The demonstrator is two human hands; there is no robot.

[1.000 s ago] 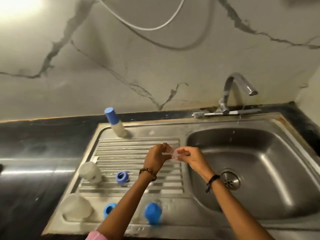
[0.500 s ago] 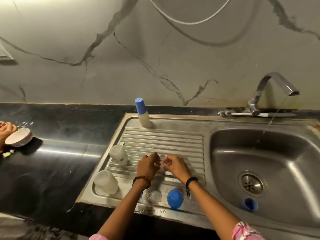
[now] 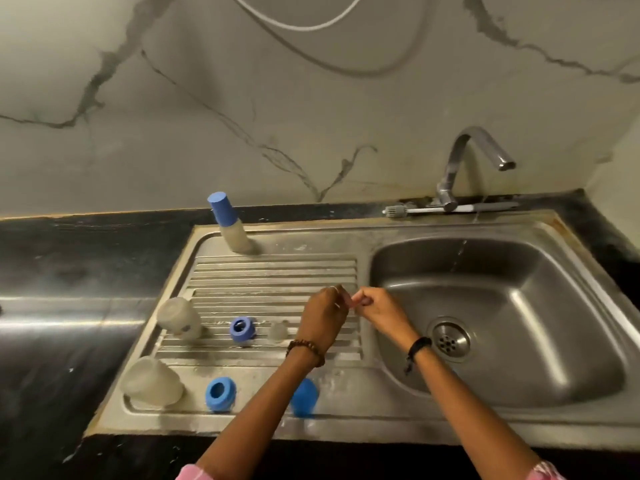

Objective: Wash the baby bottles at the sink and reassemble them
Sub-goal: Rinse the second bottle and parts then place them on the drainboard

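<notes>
My left hand [image 3: 323, 315] and my right hand [image 3: 375, 308] meet over the right end of the drainboard [image 3: 273, 268], both pinching a small clear silicone piece [image 3: 349, 301], likely a nipple. On the drainboard lie two frosted bottle bodies [image 3: 179, 318] [image 3: 152, 382], two blue collar rings [image 3: 241, 329] [image 3: 220, 393], a clear nipple [image 3: 277, 330] and a blue cap [image 3: 304, 398] partly hidden by my left forearm. An assembled bottle with a blue cap [image 3: 228, 223] stands at the drainboard's back edge.
The steel sink basin [image 3: 519, 323] with its drain [image 3: 448, 339] lies to the right. A thin stream of water falls from the tap [image 3: 478, 157]. A bottle brush [image 3: 450, 209] lies behind the basin. Black countertop [image 3: 69, 271] stretches left.
The view swung left and back again. My hands dipped toward the near drainboard, then rose again with the clear piece between them. A clear nipple now sits beside the upper blue ring.
</notes>
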